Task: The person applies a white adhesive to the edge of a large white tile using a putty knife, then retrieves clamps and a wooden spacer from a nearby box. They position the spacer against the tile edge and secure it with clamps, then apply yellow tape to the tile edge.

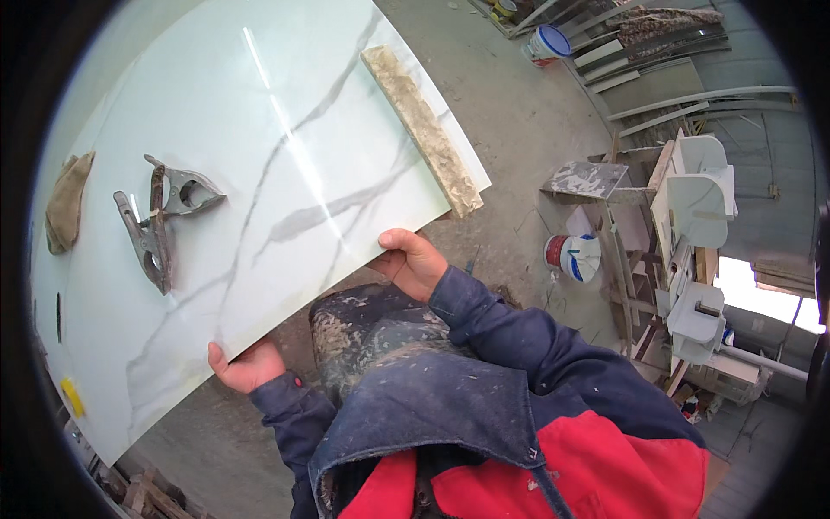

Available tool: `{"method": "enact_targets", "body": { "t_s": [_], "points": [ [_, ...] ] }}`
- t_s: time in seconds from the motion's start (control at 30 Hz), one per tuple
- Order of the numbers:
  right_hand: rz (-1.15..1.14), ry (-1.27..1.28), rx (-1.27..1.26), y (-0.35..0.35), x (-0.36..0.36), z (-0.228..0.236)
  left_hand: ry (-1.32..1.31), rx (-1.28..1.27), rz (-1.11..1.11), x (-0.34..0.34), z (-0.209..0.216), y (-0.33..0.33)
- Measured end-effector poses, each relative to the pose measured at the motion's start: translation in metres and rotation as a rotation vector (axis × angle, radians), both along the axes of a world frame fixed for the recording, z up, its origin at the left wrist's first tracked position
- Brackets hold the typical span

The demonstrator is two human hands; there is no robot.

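A large white slab with grey marble-like veins stretches out before me. At its near edge, my left hand has its thumb up against the rim and its fingers underneath, out of sight. Further right along that edge, my right hand grips it with the thumb on top and the fingers hidden below. Two metal spring clamps lie together on the slab to the left. A rough tan strip, dusty like wood or stone, lies along the right end and juts slightly past the near edge.
A crumpled brown glove or cloth and a yellow ring-shaped thing lie at the slab's left side. White buckets stand on the floor to the right, beside a cluttered rack with white curved pieces. Long strips lean behind.
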State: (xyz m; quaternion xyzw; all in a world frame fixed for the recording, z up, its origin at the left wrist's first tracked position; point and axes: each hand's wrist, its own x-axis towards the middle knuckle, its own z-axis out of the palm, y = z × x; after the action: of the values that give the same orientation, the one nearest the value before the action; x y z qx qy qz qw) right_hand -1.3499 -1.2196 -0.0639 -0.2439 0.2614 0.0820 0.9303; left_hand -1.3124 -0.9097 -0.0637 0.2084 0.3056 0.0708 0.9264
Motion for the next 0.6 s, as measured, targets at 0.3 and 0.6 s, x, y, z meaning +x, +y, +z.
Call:
{"method": "enact_targets", "body": {
  "t_s": [0.3,0.6],
  "points": [
    [0.035,-0.058,0.021,0.0,-0.001,-0.009,-0.072,0.068,0.022,-0.002,-0.014,0.002],
    [0.188,0.166,-0.375,-0.081,-0.059,-0.014,-0.046,0.08,0.044,-0.001,-0.015,0.001]
  ]
}}
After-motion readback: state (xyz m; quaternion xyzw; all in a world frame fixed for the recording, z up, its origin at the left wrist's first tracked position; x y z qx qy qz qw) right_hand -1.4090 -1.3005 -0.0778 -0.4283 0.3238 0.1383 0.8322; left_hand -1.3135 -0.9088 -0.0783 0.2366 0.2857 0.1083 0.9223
